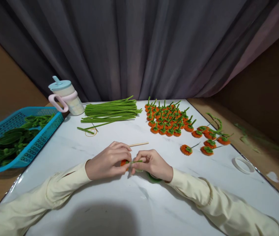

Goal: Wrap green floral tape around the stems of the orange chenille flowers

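My left hand (pixel 108 161) is closed around a small orange pipe-cleaner persimmon (pixel 123 162), mostly covered by the fingers. From it a green stem (pixel 137 161) points to the right. My right hand (pixel 151 164) pinches that stem close to the left fingertips. A thin pale strip hangs between the two hands, too small to make out clearly. Partly under my right hand lies a green tape roll (pixel 154 178). Just beyond my hands is a slim wooden stick (pixel 138 144).
Several finished persimmons (pixel 162 128) stand in rows at the back right, with looser ones (pixel 186 149) nearer. Green pipe cleaners (pixel 112 109) lie at the back, beside a lidded cup (pixel 72 101). A blue basket (pixel 26 157) holds green leaves; a white tape ring (pixel 243 165) sits right.
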Available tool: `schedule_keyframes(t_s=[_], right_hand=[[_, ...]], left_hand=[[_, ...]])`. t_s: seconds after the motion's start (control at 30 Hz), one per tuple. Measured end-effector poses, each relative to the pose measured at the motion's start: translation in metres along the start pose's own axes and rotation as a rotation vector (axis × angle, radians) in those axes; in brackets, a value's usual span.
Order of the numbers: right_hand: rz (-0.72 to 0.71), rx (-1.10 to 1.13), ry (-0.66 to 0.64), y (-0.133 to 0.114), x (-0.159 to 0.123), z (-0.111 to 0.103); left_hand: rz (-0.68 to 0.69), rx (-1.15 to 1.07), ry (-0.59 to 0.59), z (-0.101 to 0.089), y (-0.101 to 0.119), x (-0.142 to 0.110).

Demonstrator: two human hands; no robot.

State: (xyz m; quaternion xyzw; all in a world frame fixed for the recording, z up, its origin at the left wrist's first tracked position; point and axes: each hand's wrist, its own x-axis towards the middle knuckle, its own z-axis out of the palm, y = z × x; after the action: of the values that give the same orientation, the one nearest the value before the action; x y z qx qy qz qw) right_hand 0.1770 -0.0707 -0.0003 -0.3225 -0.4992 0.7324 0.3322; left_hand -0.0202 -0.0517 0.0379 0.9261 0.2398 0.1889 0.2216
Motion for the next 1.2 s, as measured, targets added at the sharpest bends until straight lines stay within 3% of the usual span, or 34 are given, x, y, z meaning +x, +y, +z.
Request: schedule_keyframes(t_s=[0.2,0.37,0.6,0.73,1.03,1.2], right_hand=[[-0.040,-0.075,-0.002,0.000,-0.001,0.001],[-0.037,-0.033,-0.012,0.001,0.000,0.001],[-0.031,0.103,0.039,-0.003,0.002,0.000],[-0.032,0.122,0.041,-0.005,0.003,0.001],[-0.058,0.055,-0.069,-0.005,0.001,0.001],[-0.117,-0.233,-0.063,-0.006,-0.001,0.002]], left_hand=[[-0.035,-0.091,-0.022,-0.001,0.000,0.001],[-0.078,-0.035,0.000,0.003,0.001,0.000],[0.101,0.549,0.351,0.019,0.024,-0.008],[0.093,0.689,0.382,0.024,0.034,-0.008],[0.108,0.626,0.383,0.028,0.024,-0.009],[-0.014,0.356,0.307,0.020,0.025,-0.010]])
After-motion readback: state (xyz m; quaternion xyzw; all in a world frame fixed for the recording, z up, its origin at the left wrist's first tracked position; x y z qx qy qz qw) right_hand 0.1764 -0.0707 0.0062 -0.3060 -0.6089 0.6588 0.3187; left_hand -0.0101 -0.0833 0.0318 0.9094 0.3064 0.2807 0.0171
